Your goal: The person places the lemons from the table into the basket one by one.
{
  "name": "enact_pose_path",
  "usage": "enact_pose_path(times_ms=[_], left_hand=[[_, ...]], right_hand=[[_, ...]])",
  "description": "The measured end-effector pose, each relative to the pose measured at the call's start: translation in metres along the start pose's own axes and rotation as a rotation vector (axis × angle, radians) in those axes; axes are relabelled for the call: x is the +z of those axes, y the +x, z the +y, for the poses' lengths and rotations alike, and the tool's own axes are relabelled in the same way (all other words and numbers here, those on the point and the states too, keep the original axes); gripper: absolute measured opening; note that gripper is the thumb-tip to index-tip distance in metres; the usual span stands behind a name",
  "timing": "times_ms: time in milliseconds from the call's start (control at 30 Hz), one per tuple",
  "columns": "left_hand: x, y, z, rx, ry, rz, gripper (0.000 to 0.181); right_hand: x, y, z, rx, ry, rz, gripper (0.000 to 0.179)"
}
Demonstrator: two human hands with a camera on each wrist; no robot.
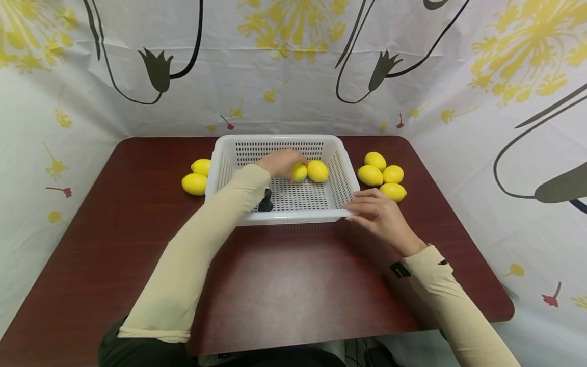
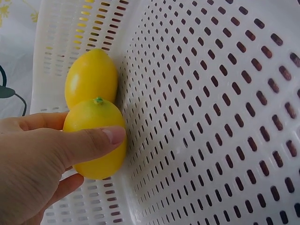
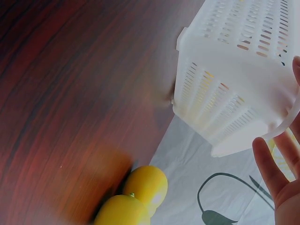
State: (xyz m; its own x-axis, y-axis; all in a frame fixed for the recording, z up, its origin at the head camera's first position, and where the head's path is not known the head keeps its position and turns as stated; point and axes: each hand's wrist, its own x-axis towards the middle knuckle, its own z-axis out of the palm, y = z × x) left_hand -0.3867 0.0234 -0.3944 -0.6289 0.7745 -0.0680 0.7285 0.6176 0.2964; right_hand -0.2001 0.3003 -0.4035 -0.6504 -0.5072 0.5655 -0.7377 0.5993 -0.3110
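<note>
A white perforated plastic basket (image 1: 286, 219) stands on the dark red-brown table. My left hand (image 1: 282, 163) reaches inside it and holds a lemon (image 2: 96, 117) between thumb and fingers, the green-tinged tip facing up in the left wrist view. Right beside that one, a second lemon (image 1: 318, 171) lies on the basket floor. At the near right corner, my right hand (image 1: 380, 213) grips the basket's rim, with fingers (image 3: 269, 164) showing at the rim in the right wrist view.
Several lemons (image 1: 370, 175) sit in a group to the right of the basket, close to my right hand. Two more lemons (image 1: 194, 184) show at its left side. A patterned white cloth (image 1: 293, 92) hangs behind and beside the table (image 1: 293, 285).
</note>
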Motion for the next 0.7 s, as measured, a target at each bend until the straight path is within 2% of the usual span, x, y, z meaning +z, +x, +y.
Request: enact_pose_path(times_ms=[100,233,367,500,700], left_hand=[[0.0005,-0.0001,0.0003,-0.006,-0.003,0.001,0.071],[0.0005,-0.0002,0.0021,-0.006,0.003,0.003,0.07],[0.0003,-0.0001,0.004,-0.013,0.003,0.004,0.071],[0.0013,0.0011,0.0042,-0.013,0.007,0.003,0.07],[0.0021,0.0027,0.0048,-0.002,0.022,0.014,0.067]], right_hand=[[-0.0001,-0.0004,0.0005,-0.002,0.003,0.002,0.034],[-0.0001,-0.0008,0.0012,-0.003,0.004,0.006,0.044],[-0.0002,-0.0005,0.0006,-0.006,0.005,0.007,0.034],[-0.0001,0.0001,-0.0004,-0.006,0.007,0.008,0.046],[0.0001,-0.0004,-0.0009,-0.004,0.01,0.01,0.048]])
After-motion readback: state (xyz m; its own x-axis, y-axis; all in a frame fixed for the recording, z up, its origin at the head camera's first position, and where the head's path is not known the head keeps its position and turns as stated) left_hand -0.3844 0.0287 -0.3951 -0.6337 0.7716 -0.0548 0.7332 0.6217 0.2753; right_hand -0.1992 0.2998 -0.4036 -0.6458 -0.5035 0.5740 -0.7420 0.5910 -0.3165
